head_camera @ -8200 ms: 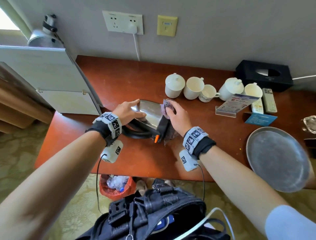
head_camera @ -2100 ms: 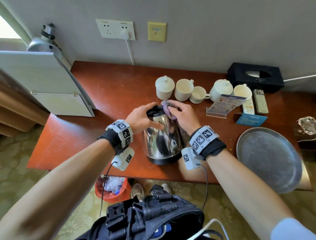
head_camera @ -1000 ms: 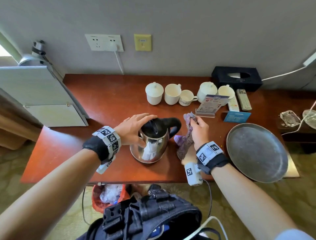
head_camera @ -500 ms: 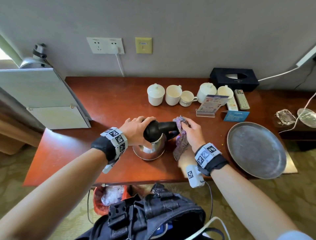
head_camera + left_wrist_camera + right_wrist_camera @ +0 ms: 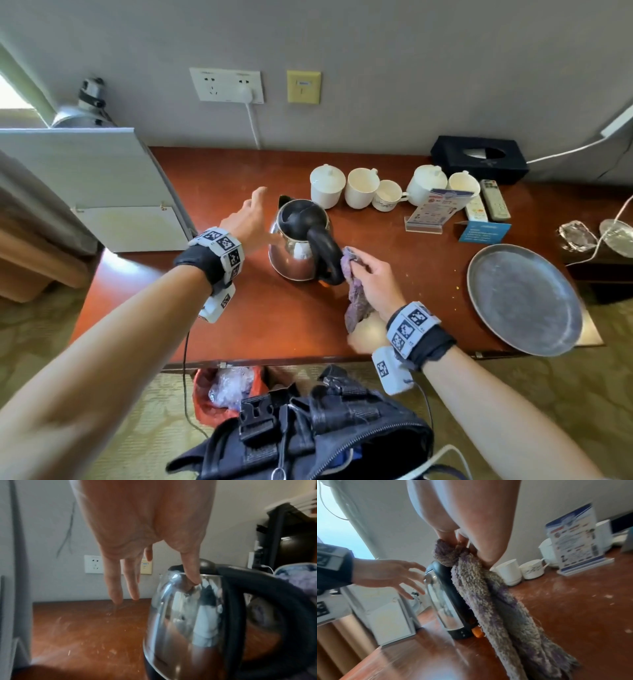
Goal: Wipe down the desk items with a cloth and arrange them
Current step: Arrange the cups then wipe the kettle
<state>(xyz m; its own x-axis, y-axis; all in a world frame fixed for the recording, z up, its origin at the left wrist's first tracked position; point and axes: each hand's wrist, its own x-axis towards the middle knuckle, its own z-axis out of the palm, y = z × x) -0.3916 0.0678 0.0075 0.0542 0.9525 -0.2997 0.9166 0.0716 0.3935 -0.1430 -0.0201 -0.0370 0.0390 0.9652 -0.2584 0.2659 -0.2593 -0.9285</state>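
The kettle (image 5: pixel 299 240) stands upright near the middle of the desk (image 5: pixel 212 178), its black handle turned towards five o'clock, where the cloth can reach it. The right hand (image 5: pixel 371 282) pinches the purple cloth (image 5: pixel 354 294) at its top, bunched against the handle, the rest hanging to the wood (probably to rub down the grip). The left hand (image 5: pixel 245 222) hovers at the kettle's nine o'clock, fingers spread and relaxed, holding nothing; I judge it ready to steady the pot. White cups (image 5: pixel 361 188) line up at the kettle's one o'clock, a round metal tray (image 5: pixel 524 298) lies at four o'clock. The red-brown top shows pale scuffs and crumbs; behind it are a grey wall and a socket (image 5: pixel 227 85).
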